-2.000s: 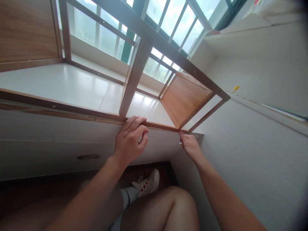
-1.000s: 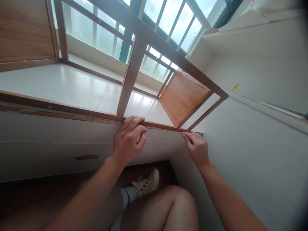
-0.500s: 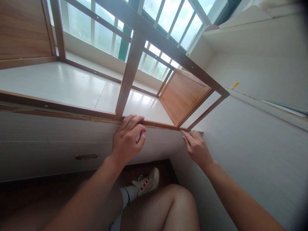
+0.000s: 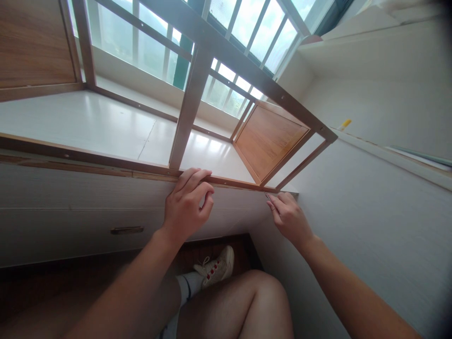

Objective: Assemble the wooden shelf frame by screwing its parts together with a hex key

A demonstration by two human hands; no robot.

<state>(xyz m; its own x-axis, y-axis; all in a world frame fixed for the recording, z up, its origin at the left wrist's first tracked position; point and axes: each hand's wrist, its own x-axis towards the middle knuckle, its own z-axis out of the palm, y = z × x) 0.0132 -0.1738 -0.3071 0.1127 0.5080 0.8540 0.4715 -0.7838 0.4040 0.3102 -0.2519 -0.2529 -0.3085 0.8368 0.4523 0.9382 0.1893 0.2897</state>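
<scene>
A brown wooden frame [image 4: 192,101] with several small screw holes stands on a white surface. My left hand [image 4: 187,200] rests at its lower front rail, fingers hooked over the edge near the middle upright, thumb and index finger curled towards each other. Farther right, just below the frame's front corner, my right hand [image 4: 287,214] is closed in a pinch. A short, thin metal tool [image 4: 268,196] pokes out from its fingertips, close under the rail. Most of that tool is hidden by the fingers, so its exact kind does not show.
Wood panels [image 4: 271,139] fill the frame's ends. Behind it is a barred window [image 4: 247,28]. A white wall panel [image 4: 370,212] rises close on the right, with a yellow-tipped item [image 4: 344,125] on its ledge. Below are a drawer handle [image 4: 127,230] and my shoe [image 4: 219,268].
The metal tool's tip has dropped slightly, from touching or nearly touching the rail to just below it. My left hand and the frame look the same.
</scene>
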